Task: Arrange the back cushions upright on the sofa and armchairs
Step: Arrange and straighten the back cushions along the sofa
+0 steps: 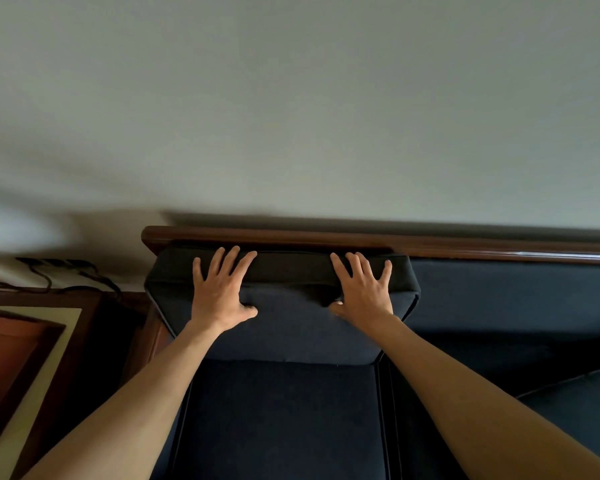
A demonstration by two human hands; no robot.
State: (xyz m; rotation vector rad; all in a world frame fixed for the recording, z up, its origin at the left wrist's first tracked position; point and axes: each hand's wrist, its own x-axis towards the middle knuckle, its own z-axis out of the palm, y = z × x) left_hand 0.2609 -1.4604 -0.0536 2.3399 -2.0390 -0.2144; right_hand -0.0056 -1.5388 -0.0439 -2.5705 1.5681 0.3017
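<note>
A dark navy back cushion (284,327) stands upright at the sofa's left end, leaning against the wooden back rail (291,235). My left hand (222,289) lies over its upper left edge, fingers spread across the top and thumb pressing into the front face. My right hand (364,289) holds the upper right edge the same way. Below the cushion lies the navy seat cushion (278,420). Another navy cushion (575,400) lies tilted on the seat at the lower right, only partly in view.
The sofa's upholstered back (516,292) runs bare to the right of the cushion. A wooden side table (32,358) with a red-brown inlay stands at the left, with dark cables (66,271) behind it. A plain pale wall (291,98) fills the upper view.
</note>
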